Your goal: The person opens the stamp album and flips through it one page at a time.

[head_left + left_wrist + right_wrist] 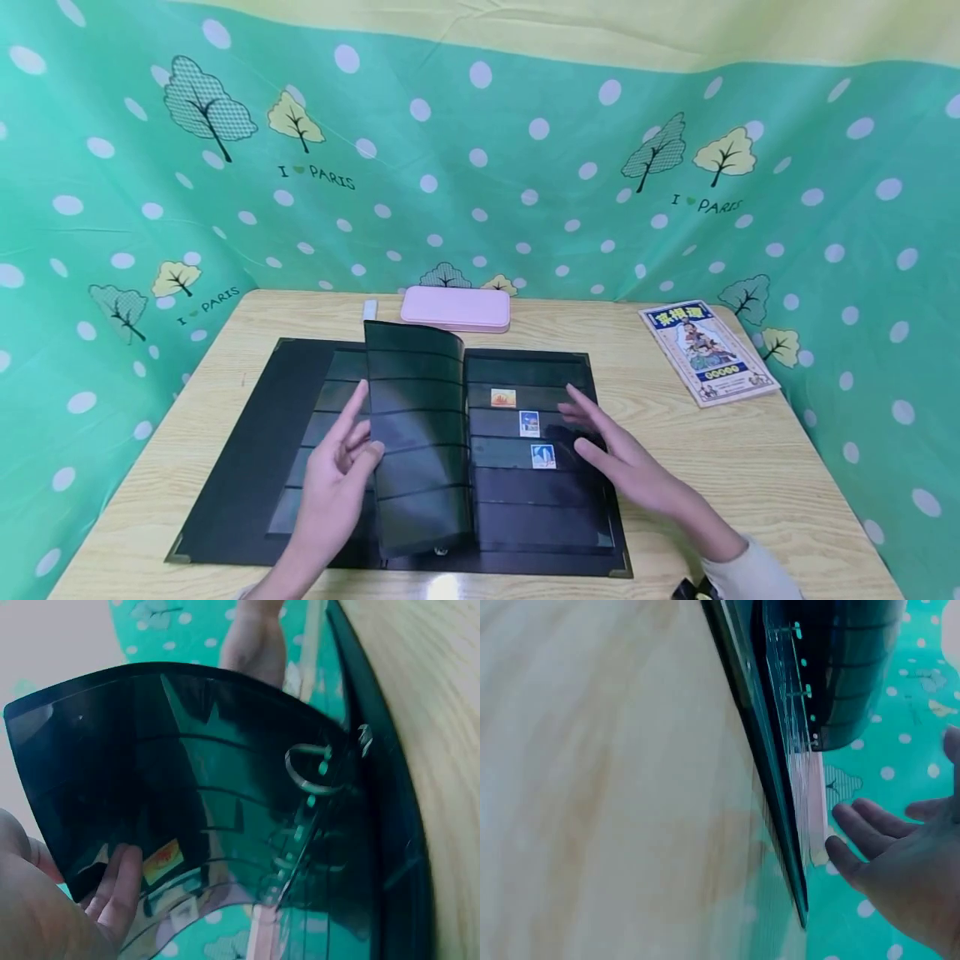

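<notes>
A black stamp album (225, 467) lies open on the table. One dark page (420, 433) stands raised and curved near the middle. My left hand (333, 483) is at that page's free edge, its thumb and fingers pinching it; in the left wrist view the left hand (67, 900) has fingers on either side of the sheet. An orange stamp (503, 398) and two blue stamps (529, 423) sit in strips of the right-hand page (540, 492). Above that page's right edge hovers my right hand (622, 458), fingers spread and holding nothing, as the right wrist view also shows.
Behind the album lies a pink case (455, 308), with a small white object (370, 310) to its left. A colourful booklet (708, 354) rests at the back right. Near the right sleeve is a small black item (693, 590). A green dotted cloth (480, 192) surrounds the table.
</notes>
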`<state>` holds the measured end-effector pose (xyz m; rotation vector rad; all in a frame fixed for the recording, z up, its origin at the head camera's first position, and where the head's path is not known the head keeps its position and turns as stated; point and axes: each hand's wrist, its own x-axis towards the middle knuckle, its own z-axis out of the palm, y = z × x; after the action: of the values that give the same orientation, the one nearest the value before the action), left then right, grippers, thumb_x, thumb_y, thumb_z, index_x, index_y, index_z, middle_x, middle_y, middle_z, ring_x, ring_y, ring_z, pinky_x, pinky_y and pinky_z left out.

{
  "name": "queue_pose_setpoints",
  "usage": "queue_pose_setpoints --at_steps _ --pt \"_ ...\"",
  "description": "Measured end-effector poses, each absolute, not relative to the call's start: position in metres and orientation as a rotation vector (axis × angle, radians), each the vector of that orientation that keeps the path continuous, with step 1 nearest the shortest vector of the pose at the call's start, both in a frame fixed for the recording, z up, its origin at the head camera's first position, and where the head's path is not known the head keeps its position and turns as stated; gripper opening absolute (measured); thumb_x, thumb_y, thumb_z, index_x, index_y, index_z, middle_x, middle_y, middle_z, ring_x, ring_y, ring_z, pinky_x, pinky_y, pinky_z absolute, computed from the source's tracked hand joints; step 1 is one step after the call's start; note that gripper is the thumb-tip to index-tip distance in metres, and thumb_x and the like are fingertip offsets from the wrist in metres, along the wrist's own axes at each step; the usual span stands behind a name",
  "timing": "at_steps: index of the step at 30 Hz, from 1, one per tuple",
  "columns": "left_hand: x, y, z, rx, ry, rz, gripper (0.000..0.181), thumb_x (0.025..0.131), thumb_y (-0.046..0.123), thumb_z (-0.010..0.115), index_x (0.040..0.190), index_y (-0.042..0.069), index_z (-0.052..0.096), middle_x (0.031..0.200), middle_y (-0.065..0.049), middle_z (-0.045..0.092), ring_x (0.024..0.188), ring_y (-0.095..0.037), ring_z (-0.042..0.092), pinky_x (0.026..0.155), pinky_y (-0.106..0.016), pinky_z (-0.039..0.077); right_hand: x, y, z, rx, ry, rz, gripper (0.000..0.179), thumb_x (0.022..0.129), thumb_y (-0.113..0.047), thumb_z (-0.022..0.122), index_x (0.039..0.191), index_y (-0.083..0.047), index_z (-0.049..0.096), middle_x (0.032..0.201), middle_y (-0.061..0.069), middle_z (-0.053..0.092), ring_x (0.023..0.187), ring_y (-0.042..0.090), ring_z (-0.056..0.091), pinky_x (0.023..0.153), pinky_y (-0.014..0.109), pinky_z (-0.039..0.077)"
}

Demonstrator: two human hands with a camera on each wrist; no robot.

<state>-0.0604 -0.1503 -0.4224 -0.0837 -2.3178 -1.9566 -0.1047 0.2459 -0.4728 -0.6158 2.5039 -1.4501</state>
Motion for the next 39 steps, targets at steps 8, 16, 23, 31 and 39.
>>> queue_pose_setpoints --at_steps 8,16,23,31,39 --pt "-0.072 -0.181 -0.413 0.05 -2.46 -1.936 0.063 0.115 0.006 0.05 0.175 0.02 0.036 0.179 -0.001 0.033 0.16 -0.034 0.04 0.105 -0.004 0.037 -0.111 0.257 -0.479 -0.567 2.529 -1.293 0.081 0.112 -0.025 0.068 0.178 -0.014 0.023 0.175 0.017 0.041 0.165 0.051 0.025 0.125 0.08 0.023" --pt "-0.08 -0.2 -0.416 0.112 -2.423 -1.992 0.058 0.117 0.009 0.05 0.174 0.02 0.041 0.159 -0.01 0.06 0.142 0.005 0.053 0.101 -0.008 0.043 -0.113 0.262 -0.485 -0.618 2.59 -1.052 0.102 0.101 -0.041 0.083 0.179 -0.015 0.022 0.182 0.02 0.024 0.165 0.053 0.022 0.126 0.077 0.026" --pt "-0.079 -0.199 -0.415 0.048 -2.3 -2.08 0.057 0.116 0.008 0.053 0.172 0.014 0.043 0.126 0.019 0.078 0.117 0.004 0.071 0.097 -0.011 0.052 -0.113 0.262 -0.488 -0.712 2.642 -0.881 0.118 0.089 -0.048 0.093 0.178 -0.014 0.025 0.183 0.022 0.021 0.165 0.054 0.02 0.126 0.08 0.02" --pt "-0.076 -0.192 -0.411 0.001 -2.246 -2.105 0.058 0.115 0.007 0.057 0.171 0.017 0.046 0.125 0.013 0.081 0.104 -0.004 0.078 0.091 -0.014 0.056 -0.113 0.264 -0.49 -0.706 2.644 -0.877 0.118 0.089 -0.052 0.092 0.178 -0.014 0.025 0.183 0.019 0.021 0.167 0.051 0.018 0.128 0.078 0.018" --pt "-0.073 -0.19 -0.407 -0.087 -2.309 -1.914 0.058 0.113 0.003 0.06 0.168 0.021 0.052 0.117 0.012 0.082 0.046 -0.014 0.033 0.047 -0.029 0.035 -0.113 0.265 -0.491 -0.703 2.65 -0.866 0.119 0.089 -0.053 0.091 0.179 -0.016 0.023 0.184 0.018 0.021 0.168 0.049 0.017 0.129 0.076 0.017"
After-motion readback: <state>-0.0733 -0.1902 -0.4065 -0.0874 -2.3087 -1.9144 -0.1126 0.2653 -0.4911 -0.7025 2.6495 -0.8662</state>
